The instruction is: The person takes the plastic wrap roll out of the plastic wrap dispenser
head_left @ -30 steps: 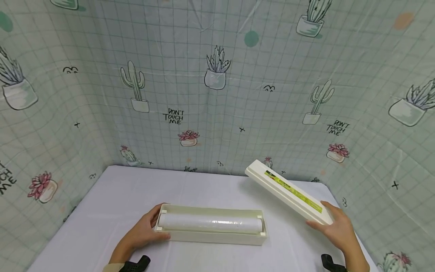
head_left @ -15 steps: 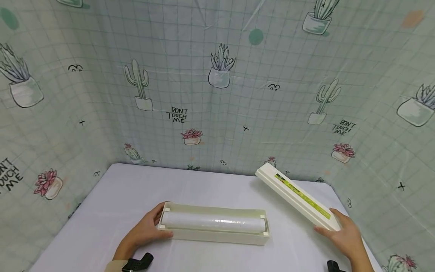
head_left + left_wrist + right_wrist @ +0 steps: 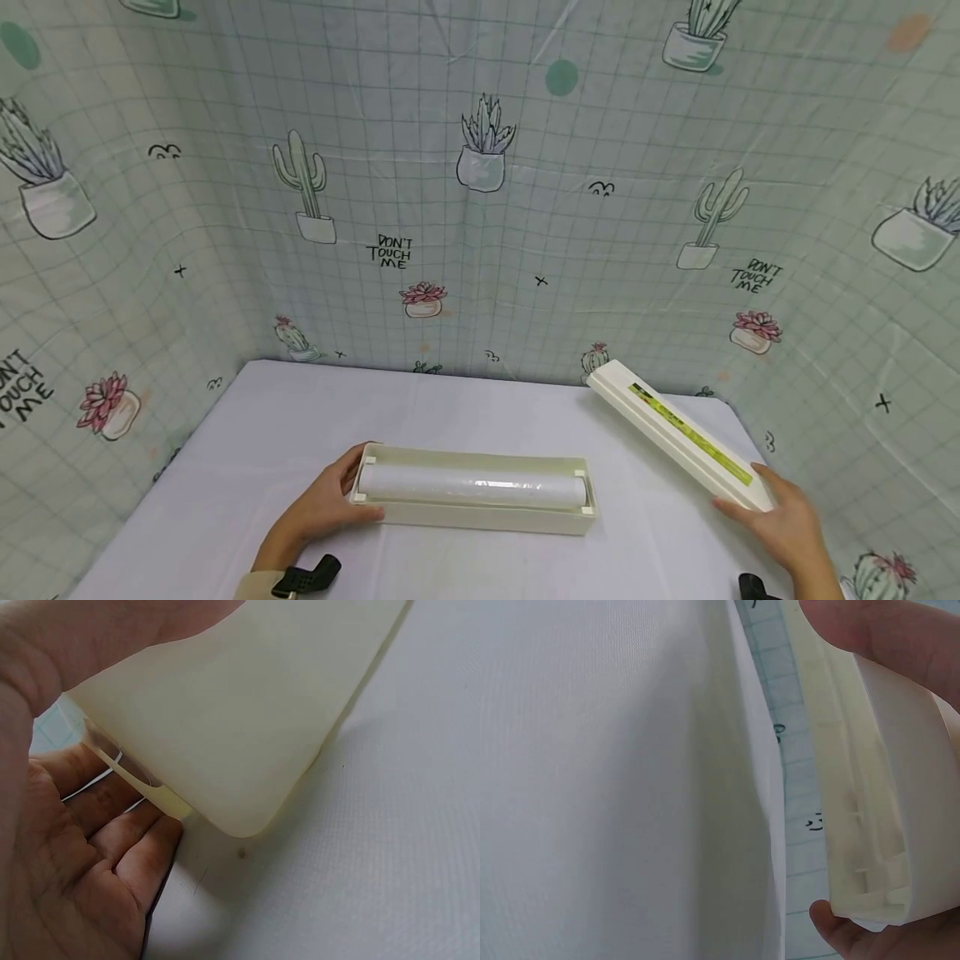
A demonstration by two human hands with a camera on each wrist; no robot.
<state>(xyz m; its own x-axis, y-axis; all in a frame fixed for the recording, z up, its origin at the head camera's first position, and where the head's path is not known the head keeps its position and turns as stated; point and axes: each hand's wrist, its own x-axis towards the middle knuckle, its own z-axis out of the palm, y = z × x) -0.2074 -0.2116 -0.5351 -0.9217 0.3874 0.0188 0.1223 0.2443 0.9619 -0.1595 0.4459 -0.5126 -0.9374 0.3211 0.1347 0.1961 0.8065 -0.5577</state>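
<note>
A long cream plastic box (image 3: 487,518) sits on the white-covered table, its top off. Inside it lies a white, shiny roll of cling film (image 3: 465,487). My left hand (image 3: 318,504) grips the box's left end, thumb along the front side; the left wrist view shows several fingers (image 3: 112,832) at the end wall. To the right, my right hand (image 3: 787,521) holds the box lid (image 3: 645,425) by its near end. The lid slants up toward the back, its yellow-green label (image 3: 690,433) facing up. In the right wrist view, the lid's hollow inner side (image 3: 862,825) shows.
The white cloth (image 3: 315,417) covers the table around the box. A patterned curtain (image 3: 480,225) with cactus drawings hangs behind and on both sides. Black wrist camera mounts (image 3: 307,577) sit near both wrists.
My right hand has carried the lid to the right, away from the box. My left hand keeps its grip on the box end. The head view has shifted slightly.
</note>
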